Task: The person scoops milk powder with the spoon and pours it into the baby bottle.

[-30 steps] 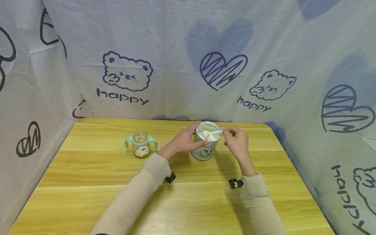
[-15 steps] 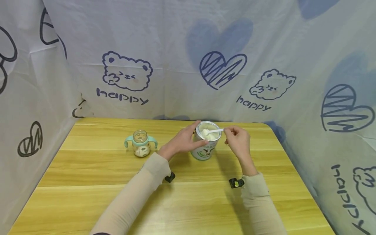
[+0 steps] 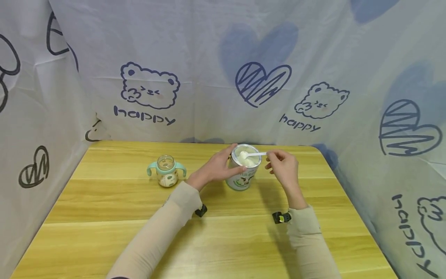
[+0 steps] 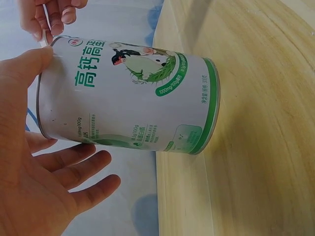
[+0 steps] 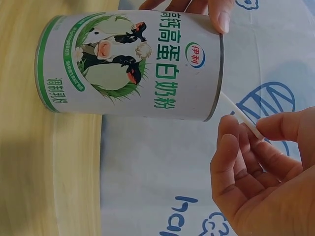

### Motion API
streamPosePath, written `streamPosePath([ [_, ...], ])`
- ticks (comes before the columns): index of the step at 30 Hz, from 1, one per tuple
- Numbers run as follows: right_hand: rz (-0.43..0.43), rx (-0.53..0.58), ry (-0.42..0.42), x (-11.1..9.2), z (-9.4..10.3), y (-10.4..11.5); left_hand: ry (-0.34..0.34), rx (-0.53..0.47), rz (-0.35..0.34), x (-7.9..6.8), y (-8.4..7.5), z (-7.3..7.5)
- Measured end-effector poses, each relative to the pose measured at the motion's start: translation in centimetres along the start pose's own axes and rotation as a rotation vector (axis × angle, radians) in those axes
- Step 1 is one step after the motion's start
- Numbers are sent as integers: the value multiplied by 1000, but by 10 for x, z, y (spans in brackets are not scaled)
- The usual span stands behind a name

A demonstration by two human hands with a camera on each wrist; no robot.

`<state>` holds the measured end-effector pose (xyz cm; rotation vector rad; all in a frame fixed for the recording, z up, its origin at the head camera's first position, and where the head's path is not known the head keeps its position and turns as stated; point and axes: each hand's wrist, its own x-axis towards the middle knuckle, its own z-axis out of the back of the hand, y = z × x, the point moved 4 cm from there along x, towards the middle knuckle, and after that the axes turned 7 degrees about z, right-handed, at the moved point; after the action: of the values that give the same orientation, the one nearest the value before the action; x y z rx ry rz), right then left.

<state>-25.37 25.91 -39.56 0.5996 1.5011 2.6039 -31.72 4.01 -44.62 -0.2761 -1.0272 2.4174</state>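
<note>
Working well right of the handled bottle on the bench; with spread fingers of the left hand, bracing the can from its left; holding the spoon crosswise at the open mouth, pointing long axis and bowl leftward, pinching the handle end in the nearer right hand.

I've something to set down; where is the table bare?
Bare table shows between the sleeves, left of the two-handled bottle, and right of the right hand. Crowded around the can: left hand, right hand and spoon.
</note>
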Motion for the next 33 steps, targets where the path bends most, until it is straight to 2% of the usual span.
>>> streamPosePath([
  [10, -6, -4, -16, 0, 0, 3, 8, -1, 18, -2, 1, 2],
  [18, -23, 7, -49, 1, 1, 3, -5, 19, -6, -3, 1, 7],
  [26, -2, 49, -88, 4, 3, 13, -19, 7, 15, -10, 0, 25],
  [33, 4, 79, -79, 6, 0, 21, -53, 39, 23, -17, 3, 46],
])
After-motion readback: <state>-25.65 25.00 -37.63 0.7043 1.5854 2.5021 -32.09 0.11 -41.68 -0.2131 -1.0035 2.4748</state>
